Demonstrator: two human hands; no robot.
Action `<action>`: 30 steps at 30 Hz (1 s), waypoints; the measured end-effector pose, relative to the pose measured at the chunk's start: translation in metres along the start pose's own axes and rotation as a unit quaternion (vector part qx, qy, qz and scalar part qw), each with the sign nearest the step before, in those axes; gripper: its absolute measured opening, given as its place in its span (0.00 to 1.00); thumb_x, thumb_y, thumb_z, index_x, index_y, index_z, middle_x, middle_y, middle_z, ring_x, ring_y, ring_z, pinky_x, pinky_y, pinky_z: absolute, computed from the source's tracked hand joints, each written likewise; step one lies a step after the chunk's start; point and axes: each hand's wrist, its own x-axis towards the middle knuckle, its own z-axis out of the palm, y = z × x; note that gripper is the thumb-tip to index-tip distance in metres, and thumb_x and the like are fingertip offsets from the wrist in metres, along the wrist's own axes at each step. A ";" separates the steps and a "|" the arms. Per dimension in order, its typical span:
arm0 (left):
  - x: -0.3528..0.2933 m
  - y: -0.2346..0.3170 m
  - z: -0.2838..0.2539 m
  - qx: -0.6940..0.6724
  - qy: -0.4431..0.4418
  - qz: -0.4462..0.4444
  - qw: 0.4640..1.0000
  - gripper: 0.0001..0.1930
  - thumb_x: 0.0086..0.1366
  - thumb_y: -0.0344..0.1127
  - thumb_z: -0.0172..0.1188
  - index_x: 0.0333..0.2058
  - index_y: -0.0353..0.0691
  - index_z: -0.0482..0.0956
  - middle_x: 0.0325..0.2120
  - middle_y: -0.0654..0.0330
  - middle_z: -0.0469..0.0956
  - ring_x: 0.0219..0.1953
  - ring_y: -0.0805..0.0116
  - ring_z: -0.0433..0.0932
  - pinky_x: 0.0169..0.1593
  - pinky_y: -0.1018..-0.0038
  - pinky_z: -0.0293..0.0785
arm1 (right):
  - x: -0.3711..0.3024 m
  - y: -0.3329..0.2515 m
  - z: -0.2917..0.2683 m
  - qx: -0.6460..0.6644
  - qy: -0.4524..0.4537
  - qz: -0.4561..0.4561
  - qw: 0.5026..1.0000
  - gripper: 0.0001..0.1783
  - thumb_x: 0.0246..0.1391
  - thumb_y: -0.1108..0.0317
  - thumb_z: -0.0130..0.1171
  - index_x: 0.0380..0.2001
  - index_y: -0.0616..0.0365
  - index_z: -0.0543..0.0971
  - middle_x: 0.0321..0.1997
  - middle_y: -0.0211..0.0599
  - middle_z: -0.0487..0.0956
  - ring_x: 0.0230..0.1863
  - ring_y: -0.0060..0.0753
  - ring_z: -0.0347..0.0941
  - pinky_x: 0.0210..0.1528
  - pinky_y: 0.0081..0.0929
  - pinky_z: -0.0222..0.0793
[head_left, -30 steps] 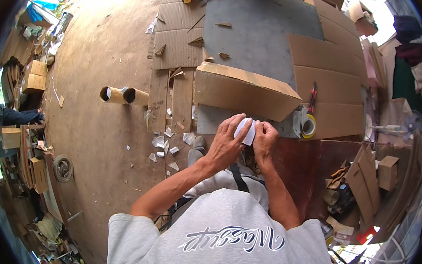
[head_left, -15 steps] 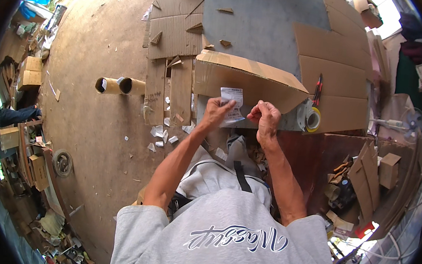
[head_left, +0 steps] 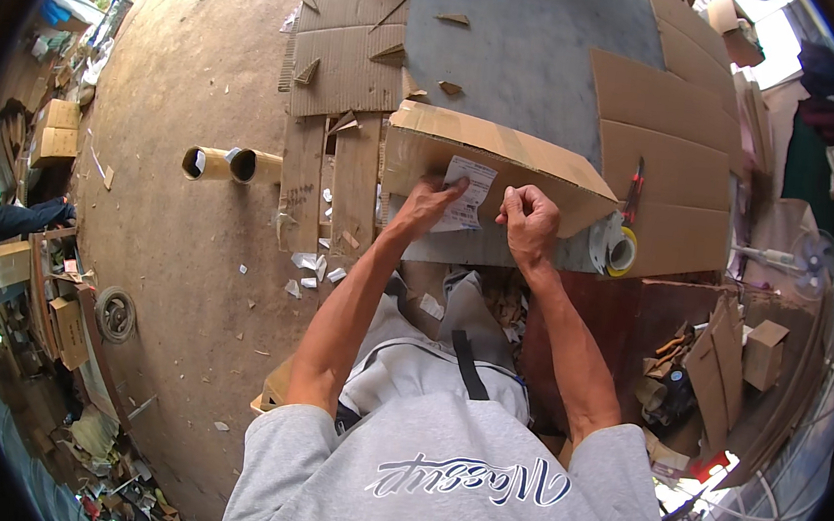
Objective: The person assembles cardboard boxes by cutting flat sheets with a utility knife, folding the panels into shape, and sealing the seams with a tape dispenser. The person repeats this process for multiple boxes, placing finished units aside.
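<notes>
My left hand [head_left: 427,205] pinches a white printed paper label [head_left: 468,194], its thumb lying on the label's face. Just to the right, my right hand [head_left: 531,220] is raised with its fingers curled in; whatever they may hold is hidden or too small to make out. Behind both hands a brown cardboard piece [head_left: 515,155] stands tilted on the worktable, strips of tape along its top edge. A roll of tape [head_left: 620,251] with a yellow rim stands beside the cardboard's right end.
Red-and-black pliers or cutters [head_left: 633,190] lie on flat cardboard [head_left: 673,228] at the right. Triangular cardboard scraps [head_left: 449,88] dot the grey table panel [head_left: 516,31]. Two cardboard tubes [head_left: 209,163] rest on the floor at left. Paper scraps [head_left: 310,263] litter the ground near my feet.
The label has shifted slightly right and turned, with more of its face showing. My right hand's fingers have closed further, and the whole view has moved a little.
</notes>
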 end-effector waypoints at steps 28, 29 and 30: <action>-0.011 -0.019 0.001 -0.016 0.009 -0.007 1.000 0.17 0.65 0.33 0.72 0.48 0.28 0.85 0.38 0.58 0.86 0.37 0.71 0.80 0.44 0.70 0.77 | 0.081 0.004 0.014 -0.343 -0.121 -0.298 0.883 0.22 0.42 0.68 0.78 0.41 0.60 0.81 0.46 0.38 0.82 0.52 0.50 0.75 0.54 0.42 0.74; -0.013 -0.020 -0.002 -0.010 0.005 0.010 1.000 0.17 0.65 0.33 0.72 0.48 0.28 0.85 0.38 0.57 0.87 0.38 0.71 0.80 0.44 0.71 0.77 | 0.085 0.004 0.010 -0.356 -0.136 -0.302 0.874 0.23 0.43 0.70 0.77 0.43 0.60 0.81 0.48 0.38 0.82 0.53 0.51 0.75 0.55 0.42 0.74; -0.017 -0.023 -0.004 0.006 0.014 -0.003 1.000 0.16 0.65 0.33 0.72 0.47 0.28 0.86 0.37 0.58 0.87 0.37 0.72 0.80 0.44 0.71 0.77 | 0.089 0.005 0.004 -0.355 -0.155 -0.326 0.862 0.23 0.43 0.72 0.76 0.45 0.60 0.81 0.49 0.39 0.81 0.54 0.51 0.75 0.57 0.43 0.74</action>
